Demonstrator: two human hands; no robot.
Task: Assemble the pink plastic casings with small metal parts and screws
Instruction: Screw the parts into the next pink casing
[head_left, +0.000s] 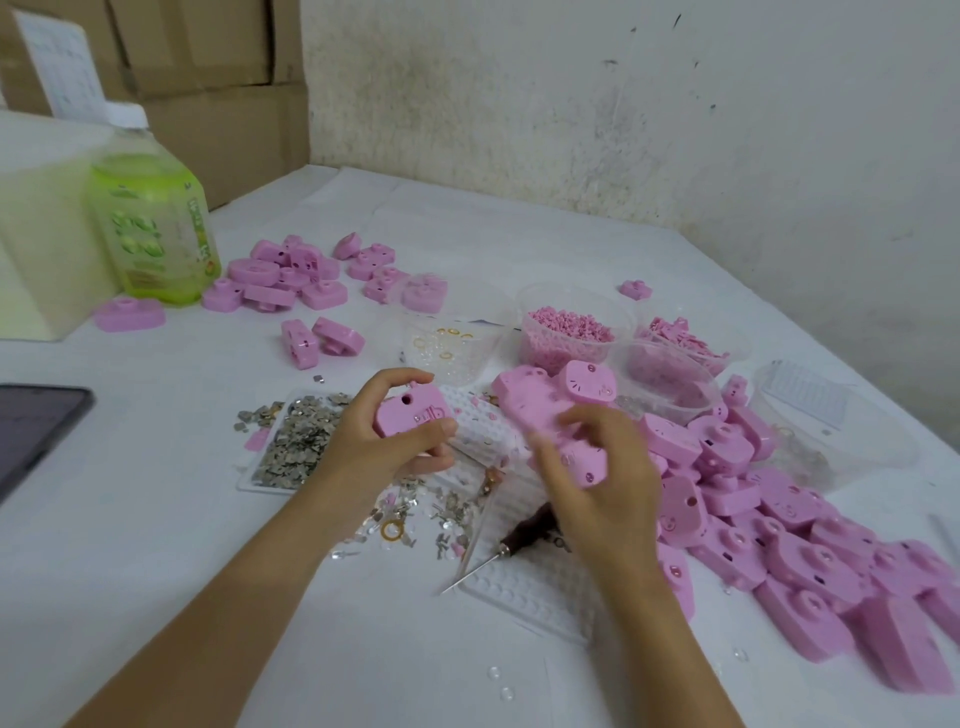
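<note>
Casing gripped in left hand fingers, rt hand beside.

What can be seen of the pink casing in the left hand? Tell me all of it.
The pink casing is a small, smooth, glossy plastic shell with rounded corners. A round hole sits near its upper left, and small raised details mark its face. It is held above the white table, tilted toward the camera, in the left hand, thumb along its lower edge and fingers curled over the top. Its back is hidden.
</note>
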